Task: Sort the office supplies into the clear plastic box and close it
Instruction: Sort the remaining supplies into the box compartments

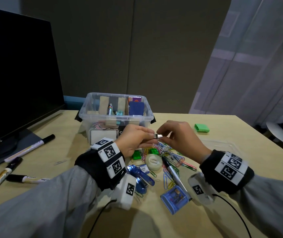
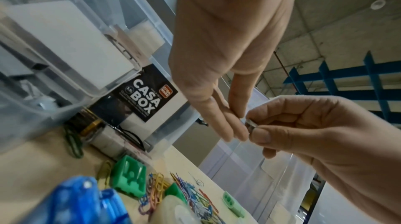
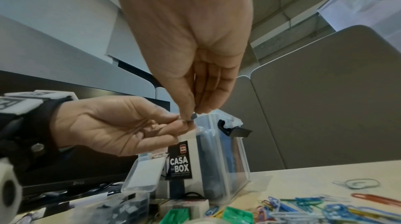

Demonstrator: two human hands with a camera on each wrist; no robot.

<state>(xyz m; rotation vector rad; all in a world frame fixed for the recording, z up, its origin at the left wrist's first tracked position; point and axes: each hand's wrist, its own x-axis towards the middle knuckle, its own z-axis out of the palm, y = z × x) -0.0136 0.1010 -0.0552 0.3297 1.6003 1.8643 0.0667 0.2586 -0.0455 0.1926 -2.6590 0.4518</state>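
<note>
Hands are meeting at frame centre in the head view, just in front of the clear plastic box (image 1: 115, 115). The left hand (image 1: 133, 138) and the right hand (image 1: 180, 136) are both pinching one small metallic piece (image 1: 157, 135) between thumb and fingertips; it is too small to identify, possibly a strip of staples or a clip. In the left wrist view the piece (image 2: 250, 124) is sitting at centre right, between the tips of the two hands.

Procedure, as a judgement: the step in hand is appearing to be separating or passing this piece before dropping it into the box. Grip pressure should be staying light and close to the tips, since thin metal is liable to bend or slip; one hand should be letting go fully before the other is carrying it over the rim.

Materials: the box is transparent, thin-walled, with rounded corners, black side latches and cardboard dividers inside; it is standing open. Below the hands, at lower centre, coloured paper clips (image 1: 175, 160) are lying in a tangled, wiry heap on the smooth pale table (image 1: 231, 127), beside a glossy roll of clear tape (image 1: 153, 162), a marker (image 1: 173, 176) and green plastic blocks (image 1: 137, 155). A flat clear lid (image 1: 223, 145) is lying at right
</note>
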